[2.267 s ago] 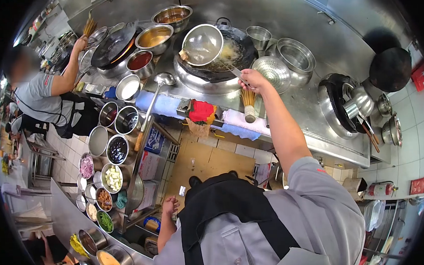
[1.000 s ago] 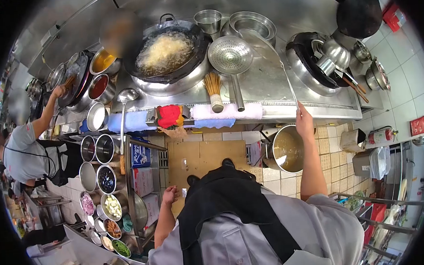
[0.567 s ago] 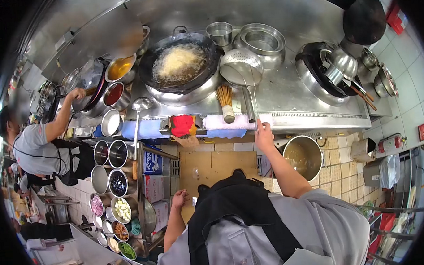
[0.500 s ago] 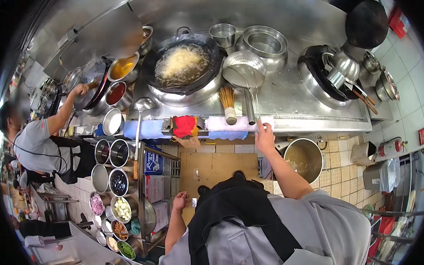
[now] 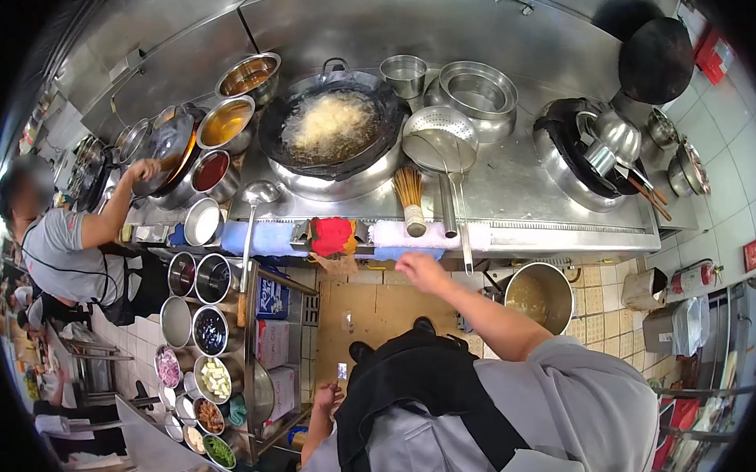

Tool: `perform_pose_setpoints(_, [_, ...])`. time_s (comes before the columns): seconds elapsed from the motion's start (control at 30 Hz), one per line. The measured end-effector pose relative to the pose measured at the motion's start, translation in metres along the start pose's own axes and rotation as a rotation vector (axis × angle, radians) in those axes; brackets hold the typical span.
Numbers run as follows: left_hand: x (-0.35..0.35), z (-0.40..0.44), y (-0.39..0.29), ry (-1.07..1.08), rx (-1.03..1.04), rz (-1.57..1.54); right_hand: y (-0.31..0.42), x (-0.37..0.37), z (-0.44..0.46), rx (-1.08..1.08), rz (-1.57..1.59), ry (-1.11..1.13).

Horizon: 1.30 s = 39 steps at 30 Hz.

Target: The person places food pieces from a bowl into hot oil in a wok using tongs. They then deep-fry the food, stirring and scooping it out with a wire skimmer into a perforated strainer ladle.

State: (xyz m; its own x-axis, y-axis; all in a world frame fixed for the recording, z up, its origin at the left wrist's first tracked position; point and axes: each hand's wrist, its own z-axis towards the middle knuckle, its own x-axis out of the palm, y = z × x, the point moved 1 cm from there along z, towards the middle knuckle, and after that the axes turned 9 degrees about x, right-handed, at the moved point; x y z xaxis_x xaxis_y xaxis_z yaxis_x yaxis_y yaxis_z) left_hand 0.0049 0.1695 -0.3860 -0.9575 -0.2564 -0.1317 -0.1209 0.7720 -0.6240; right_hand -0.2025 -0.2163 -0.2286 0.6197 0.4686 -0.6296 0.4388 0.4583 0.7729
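My right hand is in the air just in front of the counter edge, empty, with its fingers loosely bent. Close by it are the long handles of a wire-mesh strainer and a perforated ladle, both lying on the counter. A bamboo wok brush rests to their left. Low beside my body, my left hand has curled fingers and nothing visible in it. Pale food bubbles in oil in the black wok.
A long ladle lies across the counter's front edge. Sauce bowls and ingredient containers line my left. A co-worker handles another wok at far left. A large pot stands low on my right, near a second wok station.
My right hand has left the strainer handles and moved left, back toward my body. My left hand has dropped lower beside me. The view has shifted slightly.
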Motion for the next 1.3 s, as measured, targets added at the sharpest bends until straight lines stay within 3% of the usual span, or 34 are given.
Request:
perform_pose_setpoints(0.1, [0.004, 0.002, -0.029, -0.071, -0.017, -0.027, -0.011, 0.038, -0.024, 0.27, 0.032, 0.434])
perform_pose_setpoints(0.23, [0.008, 0.015, -0.057, -0.109, 0.007, -0.164, -0.085, 0.092, -0.087, 0.195, -0.22, 0.683])
perform_pose_setpoints(0.3, [0.009, 0.019, -0.067, -0.111, 0.024, -0.17, -0.155, 0.12, -0.116, -0.166, -0.559, 1.054])
perform_pose_setpoints(0.37, [0.008, 0.024, -0.068, -0.112, 0.029, -0.163, -0.112, 0.054, -0.131, 0.391, -0.354, 0.979])
perform_pose_setpoints(0.43, [0.009, 0.021, -0.071, -0.106, 0.03, -0.138, -0.231, 0.09, -0.17, 0.284, -0.47, 0.736])
perform_pose_setpoints(0.5, [0.008, 0.021, -0.063, -0.089, 0.002, -0.132, -0.191, 0.025, -0.168, 0.666, -0.254, 0.722])
perform_pose_setpoints(0.53, [0.008, 0.02, -0.059, -0.069, -0.015, -0.116, -0.198, 0.018, -0.172, 0.668, -0.26, 0.734])
perform_pose_setpoints(0.6, [0.006, 0.018, -0.052, -0.058, -0.048, -0.09, -0.211, 0.0, -0.177, 0.945, -0.154, 0.374])
perform_pose_setpoints(0.63, [0.005, 0.017, -0.049, -0.052, -0.059, -0.061, -0.211, -0.004, -0.177, 0.946, -0.162, 0.381])
perform_pose_setpoints(0.7, [0.004, 0.018, -0.048, -0.044, -0.067, -0.039, -0.209, -0.015, -0.17, 1.309, 0.906, -0.013])
perform_pose_setpoints(0.73, [0.003, 0.019, -0.05, -0.053, -0.068, -0.038, -0.196, -0.023, -0.158, 1.307, 0.897, -0.01])
perform_pose_setpoints(0.8, [0.004, 0.021, -0.053, -0.072, -0.075, -0.039, -0.146, -0.045, -0.126, 1.264, 1.448, -0.245])
perform_pose_setpoints(0.83, [0.006, 0.023, -0.055, -0.081, -0.043, -0.019, -0.134, -0.052, -0.115, 1.267, 1.44, -0.24])
perform_pose_setpoints(0.9, [0.008, 0.033, -0.05, -0.067, -0.029, -0.052, -0.114, -0.066, -0.094, 0.996, 1.403, -0.265])
perform_pose_setpoints(0.93, [0.008, 0.035, -0.054, -0.051, -0.01, -0.079, -0.105, -0.073, -0.084, 0.994, 1.402, -0.264])
perform_pose_setpoints(1.0, [0.012, 0.037, -0.056, -0.066, 0.002, -0.107, -0.088, -0.092, -0.064, 0.968, 0.586, -0.27])
perform_pose_setpoints(1.03, [0.013, 0.041, -0.055, -0.077, 0.011, -0.123, -0.076, -0.102, -0.056, 0.966, 0.585, -0.274])
perform_pose_setpoints(1.1, [0.015, 0.044, -0.053, -0.087, 0.022, -0.141, -0.056, -0.123, -0.036, 0.625, -0.328, -0.362])
perform_pose_setpoints(1.3, [0.011, 0.03, -0.044, -0.099, 0.004, -0.155, -0.034, -0.17, 0.014, 0.253, -0.344, -0.545])
